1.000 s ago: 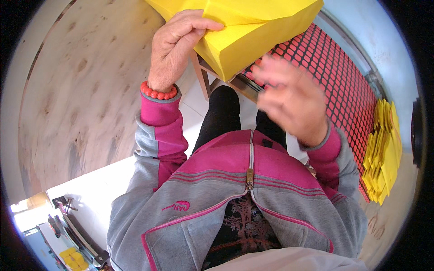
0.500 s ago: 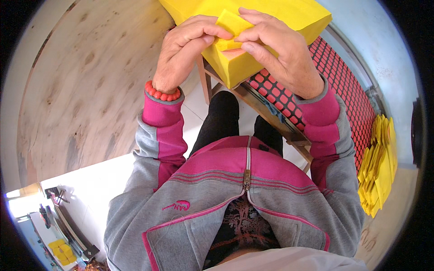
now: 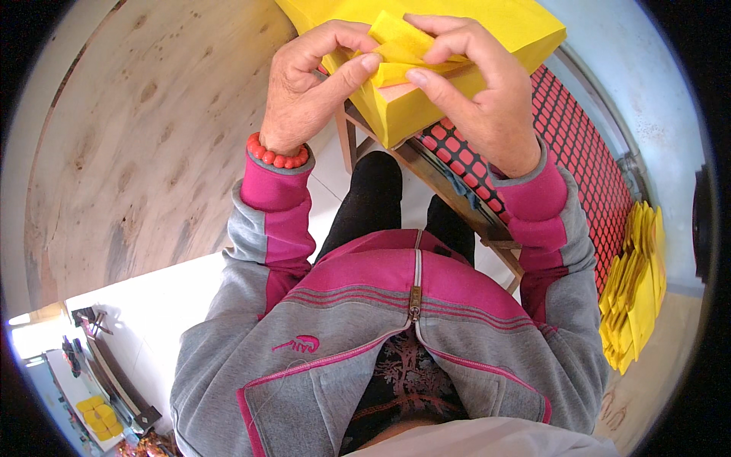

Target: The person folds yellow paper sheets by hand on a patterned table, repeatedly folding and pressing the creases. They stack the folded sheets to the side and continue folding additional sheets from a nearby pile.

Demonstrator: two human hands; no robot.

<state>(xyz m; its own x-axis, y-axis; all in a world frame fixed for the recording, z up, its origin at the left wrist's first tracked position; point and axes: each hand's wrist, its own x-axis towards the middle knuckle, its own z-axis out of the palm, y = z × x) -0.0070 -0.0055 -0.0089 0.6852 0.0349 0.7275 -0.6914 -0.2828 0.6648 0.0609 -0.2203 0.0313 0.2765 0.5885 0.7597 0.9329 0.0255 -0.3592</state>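
Observation:
A box-shaped yellow bag (image 3: 415, 120), with a fabric-like surface, lies at the top of the head view. At its near end, loose yellow folds (image 3: 401, 36) stand up, and a pale pinkish strip (image 3: 396, 92) shows just below them. My left hand (image 3: 311, 85) pinches the left side of these folds between thumb and bent fingers. On the other side, my right hand (image 3: 487, 85) holds the folds with thumb and forefinger. The fingertips of both hands partly cover the edges they grip.
Beneath the bag runs a wooden-framed bench with a red-and-black patterned cover (image 3: 567, 133). Several flat yellow bags (image 3: 630, 301) hang or lean at the right. A large wooden board (image 3: 145, 160) fills the left. Yellow pieces (image 3: 99, 418) lie on a surface at the lower left.
The folds have opened wider and my hands have moved slightly apart. My right fingers have shifted right along the upper fold. The bag has moved a little to the right.

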